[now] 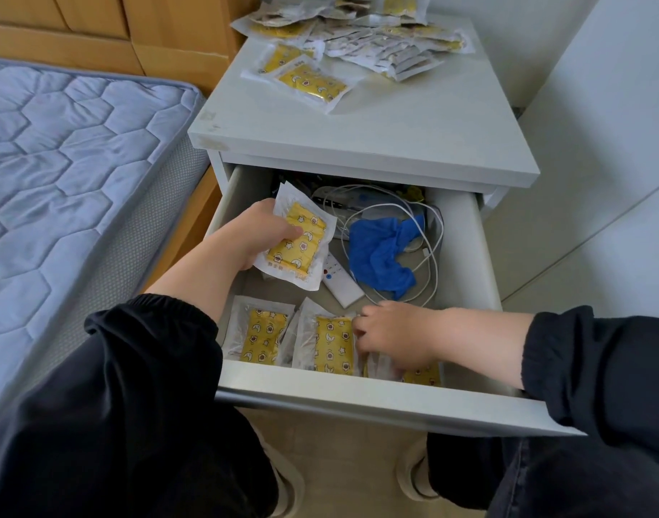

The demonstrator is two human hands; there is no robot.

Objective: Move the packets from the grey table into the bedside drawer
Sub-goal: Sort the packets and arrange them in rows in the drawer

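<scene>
Bedside, grey desk [358,136] over open drawer [358,390] | packet pile [358,35] waits at desk's far edge | my left hand [257,233] fingers pinch one packet [298,241] above the drawer's left side, I judge for the front-edge row [259,336] | right hand [391,334] fingers rest on that row, probably steadying it; I cannot tell whether they grip

Beside the remote [341,284], blue glove [380,252] overlies cable [437,233].

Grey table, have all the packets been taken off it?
No, a heap of packets lies across the back of the grey table, with two more just in front of it.
</scene>
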